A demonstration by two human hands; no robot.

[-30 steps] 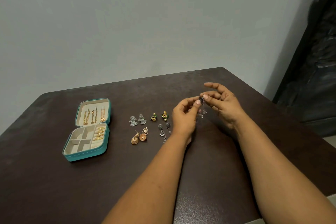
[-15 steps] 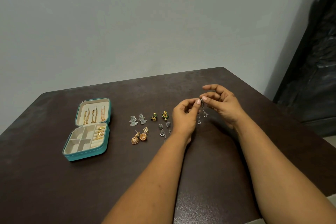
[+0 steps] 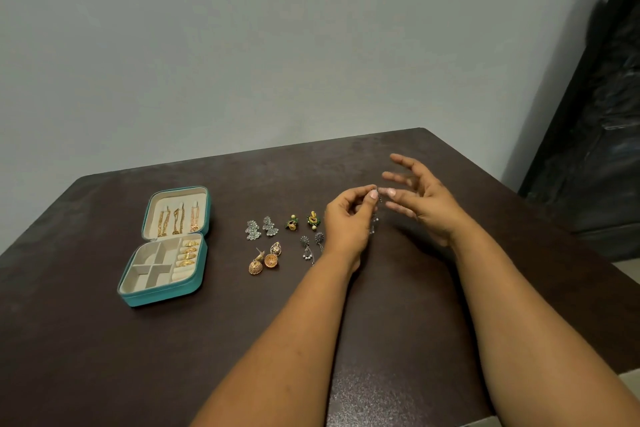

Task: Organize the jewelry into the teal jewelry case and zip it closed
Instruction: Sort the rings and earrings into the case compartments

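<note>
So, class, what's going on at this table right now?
A person is sorting jewelry. The left hand pinches a small silver dangling earring above the dark table, while the right hand is open beside it. The teal jewelry case lies open, with gold pieces already inside. Several earring pairs still sit on the table between case and hands.

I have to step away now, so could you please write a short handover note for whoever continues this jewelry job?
Left hand: pinches a small silver earring above the table.
Right hand: open, fingers spread, beside it.
Teal jewelry case: open, unzipped, at left; gold pieces in lid and ring rolls.
Done: those pieces are stowed.
Left: held earring, loose earrings between case and hands, then zip.
</note>
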